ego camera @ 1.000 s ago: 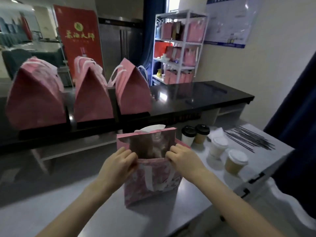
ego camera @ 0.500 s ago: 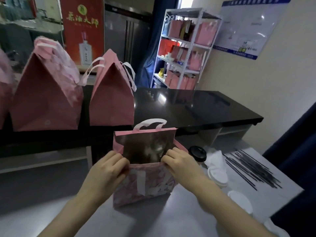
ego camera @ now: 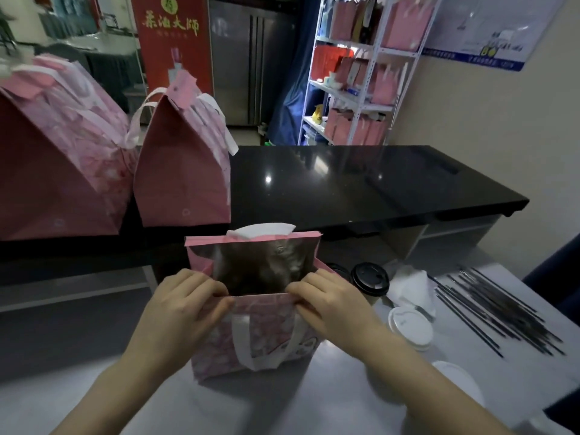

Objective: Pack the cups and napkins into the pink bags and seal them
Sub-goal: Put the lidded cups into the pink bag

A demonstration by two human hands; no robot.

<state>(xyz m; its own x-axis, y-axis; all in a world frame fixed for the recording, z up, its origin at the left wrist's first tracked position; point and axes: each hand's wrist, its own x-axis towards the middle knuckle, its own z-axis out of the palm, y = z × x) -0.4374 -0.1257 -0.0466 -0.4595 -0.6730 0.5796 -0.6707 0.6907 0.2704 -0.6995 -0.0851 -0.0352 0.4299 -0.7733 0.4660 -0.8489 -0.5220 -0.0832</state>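
Note:
An open pink bag [ego camera: 260,337] with white handles and a foil lining stands on the grey table [ego camera: 329,400] right in front of me. My left hand [ego camera: 182,309] pinches the near rim at its left corner. My right hand [ego camera: 332,302] pinches the same rim at the right corner. The bag's inside is dark and its contents cannot be made out. To its right stand a black-lidded cup [ego camera: 370,282] and white-lidded cups [ego camera: 409,328], with crumpled white napkins [ego camera: 411,287] behind them.
Two sealed pink bags [ego camera: 183,164] [ego camera: 59,164] stand on the black counter [ego camera: 361,183] behind. A pile of dark thin sticks [ego camera: 499,312] lies at the table's right. A white shelf rack [ego camera: 361,67] with more pink bags stands at the back.
My view has swung right and drawn closer, so the third sealed bag left the frame. Both hands keep their pinch on the bag's near rim, which sits slightly lower.

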